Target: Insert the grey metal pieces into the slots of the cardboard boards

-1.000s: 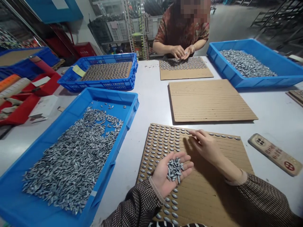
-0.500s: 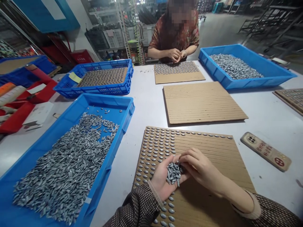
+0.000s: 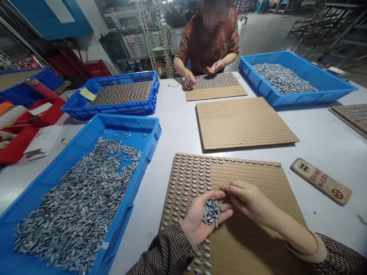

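My left hand (image 3: 197, 219) is palm up and cupped around a small heap of grey, pointed-oval pieces (image 3: 212, 212). Just past its fingertips is my right hand (image 3: 249, 199), thumb and fingers brought together in a pinch; whatever is between them is too small or hidden to make out. Both hands are above a brown cardboard sheet (image 3: 258, 185) scored with parallel lines. Rows of the same grey pieces (image 3: 189, 170) sit along the sheet's left side, with a single row along its far edge. My left hand covers part of those rows.
To the left lies a blue tray (image 3: 156, 133) of loose grey pieces, with a blue crate (image 3: 110, 109) behind it. Stacked cardboard (image 3: 243, 126) and a phone (image 3: 321, 181) lie beyond my sheet. Opposite, a co-worker (image 3: 206, 46) handles another board (image 3: 218, 93) beside a second blue tray (image 3: 282, 100).
My right hand has shifted slightly off the left palm, uncovering more of the left fingers. The co-worker's hands have separated, one reaching down to the left side of their board.
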The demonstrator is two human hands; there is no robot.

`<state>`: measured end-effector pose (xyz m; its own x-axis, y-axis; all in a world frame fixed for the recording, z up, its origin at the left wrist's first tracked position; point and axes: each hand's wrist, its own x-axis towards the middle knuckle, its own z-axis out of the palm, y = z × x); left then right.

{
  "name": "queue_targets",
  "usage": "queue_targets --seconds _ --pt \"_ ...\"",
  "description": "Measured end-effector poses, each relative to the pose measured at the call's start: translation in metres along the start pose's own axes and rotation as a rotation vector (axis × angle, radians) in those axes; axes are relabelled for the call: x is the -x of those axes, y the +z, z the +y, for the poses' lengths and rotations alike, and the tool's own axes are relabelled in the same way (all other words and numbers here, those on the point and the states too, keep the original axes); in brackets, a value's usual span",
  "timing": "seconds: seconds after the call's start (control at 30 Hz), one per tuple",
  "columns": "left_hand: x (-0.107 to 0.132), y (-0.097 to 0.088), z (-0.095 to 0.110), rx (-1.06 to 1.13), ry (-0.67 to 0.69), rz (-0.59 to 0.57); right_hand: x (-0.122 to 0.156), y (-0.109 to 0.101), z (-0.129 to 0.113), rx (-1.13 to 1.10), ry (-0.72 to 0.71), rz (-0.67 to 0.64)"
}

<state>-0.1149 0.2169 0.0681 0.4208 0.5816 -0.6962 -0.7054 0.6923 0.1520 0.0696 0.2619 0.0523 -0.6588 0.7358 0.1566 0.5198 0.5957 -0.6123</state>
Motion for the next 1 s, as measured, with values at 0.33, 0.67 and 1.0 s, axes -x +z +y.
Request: queue_targets --seconds 0.33,0.67,1.0 --pt "0.012 -0.003 0.02 0.102 0.066 -0.076 -0.005 -0.012 0.038 -0.163 0.264 0.225" --pt "0.018 -0.002 0.022 0.191 0.095 0.004 -0.026 0.007 0.068 0.025 0.181 0.399" --pt "0.017 -0.001 0.015 0.189 0.094 -0.063 -0.025 0.007 0.074 0.23 0.043 0.238"
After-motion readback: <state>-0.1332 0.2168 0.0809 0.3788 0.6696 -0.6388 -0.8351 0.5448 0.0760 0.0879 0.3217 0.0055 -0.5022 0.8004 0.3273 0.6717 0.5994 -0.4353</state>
